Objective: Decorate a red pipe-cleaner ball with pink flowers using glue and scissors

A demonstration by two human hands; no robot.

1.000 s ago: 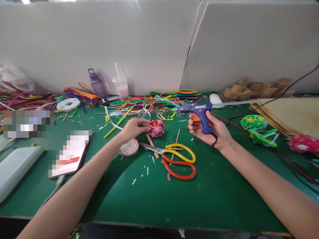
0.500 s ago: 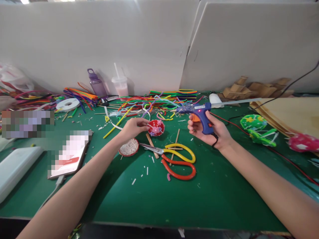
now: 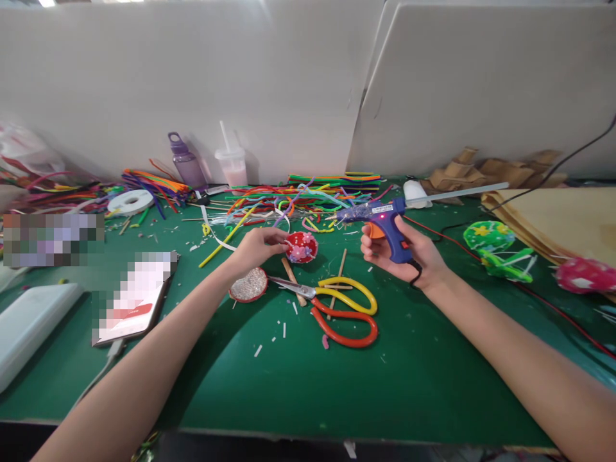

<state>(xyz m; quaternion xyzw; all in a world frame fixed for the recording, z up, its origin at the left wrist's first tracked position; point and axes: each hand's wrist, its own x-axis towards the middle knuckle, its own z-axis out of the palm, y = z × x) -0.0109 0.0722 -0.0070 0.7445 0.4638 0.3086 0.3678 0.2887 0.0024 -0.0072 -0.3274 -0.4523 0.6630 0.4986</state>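
My left hand (image 3: 257,247) pinches the rim of a small red ornament (image 3: 302,246) dotted with pink and purple flowers, just above the green mat (image 3: 308,385). My right hand (image 3: 404,253) grips a blue hot-glue gun (image 3: 385,221) by its handle, a finger on the orange trigger. Its nozzle points left and sits a short way to the right of the ornament, a little above it. A clear glue stick (image 3: 457,192) juts out of the back of the gun. A red light glows on its body.
Yellow and red-handled scissors (image 3: 337,305) and a round dish of beads (image 3: 249,284) lie near the hands. Pipe cleaners (image 3: 298,196), a ribbon roll (image 3: 131,201), a purple bottle (image 3: 185,162) and a cup stand behind. A phone (image 3: 135,298) lies left; green and pink ornaments right.
The glue gun has shifted slightly left, toward the ornament, and its glue stick tilts up a little more. The left hand and ornament have barely moved.
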